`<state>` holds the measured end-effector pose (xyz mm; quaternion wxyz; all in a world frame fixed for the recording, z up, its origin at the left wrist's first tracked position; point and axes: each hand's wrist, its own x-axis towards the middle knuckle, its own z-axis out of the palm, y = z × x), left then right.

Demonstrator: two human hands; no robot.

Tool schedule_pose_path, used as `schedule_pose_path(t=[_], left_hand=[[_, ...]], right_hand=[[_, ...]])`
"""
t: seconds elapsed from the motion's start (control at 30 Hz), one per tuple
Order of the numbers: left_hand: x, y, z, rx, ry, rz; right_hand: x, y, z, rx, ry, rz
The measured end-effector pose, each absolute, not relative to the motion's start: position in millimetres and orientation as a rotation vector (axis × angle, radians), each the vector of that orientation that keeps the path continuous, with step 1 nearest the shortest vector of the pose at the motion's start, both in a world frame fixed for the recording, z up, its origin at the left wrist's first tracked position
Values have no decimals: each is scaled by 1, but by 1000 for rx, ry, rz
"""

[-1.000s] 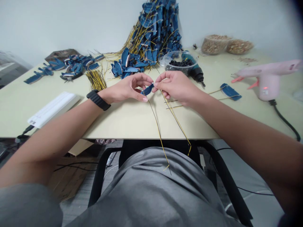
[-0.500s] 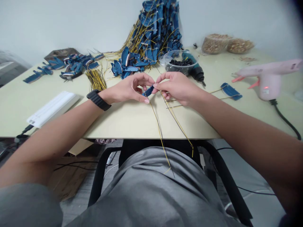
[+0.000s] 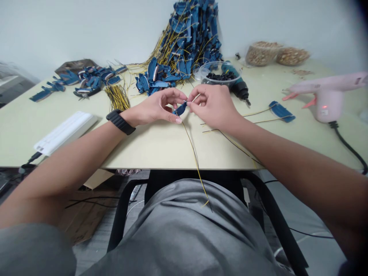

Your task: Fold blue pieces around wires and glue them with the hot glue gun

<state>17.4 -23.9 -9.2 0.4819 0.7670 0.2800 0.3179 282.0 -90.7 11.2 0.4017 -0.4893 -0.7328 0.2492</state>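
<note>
My left hand (image 3: 153, 108) and my right hand (image 3: 212, 106) meet above the table, pinching a small blue slatted strip (image 3: 180, 109) between their fingertips. Part of the strip is hidden by my fingers. A thin yellow-and-black wire (image 3: 193, 153) hangs from it, over the table edge toward my lap. A second wire (image 3: 232, 140) runs right, under my right forearm. Beyond my right hand lies a similar blue strip (image 3: 281, 111) with wires attached.
A tall heap of wired blue strips (image 3: 189, 38) rises behind my hands, with more to the left. Nearby are a tub of black pieces (image 3: 220, 73), a teal cordless drill (image 3: 238, 87), a pink glue gun (image 3: 327, 97), and a white power strip (image 3: 64, 132).
My right hand has shifted slightly up and left. Its wire no longer hangs over the table edge toward my lap, and now trails right under my forearm.
</note>
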Motion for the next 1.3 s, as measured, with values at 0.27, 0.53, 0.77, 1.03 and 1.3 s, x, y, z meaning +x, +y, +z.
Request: schedule_pose_path(t=[0.27,0.53,0.77,1.03,1.3], left_hand=[[16,-23,-11,1890,702,799],[19,-26,-10,1925,709,815],[17,-25,-10,1952,709,817],[15,-27,-9,1978,704,835],[16,-23,-13,2007,696,878]], right_hand=[[281,-92,12,-1230,-1858,592],[283,-90,10,-1173,-1863,607],[280,-91,11,-1192,-1865,575],[274,-98,22,-1296,-1627,960],[272,-97,23,-1304,-1486,1160]])
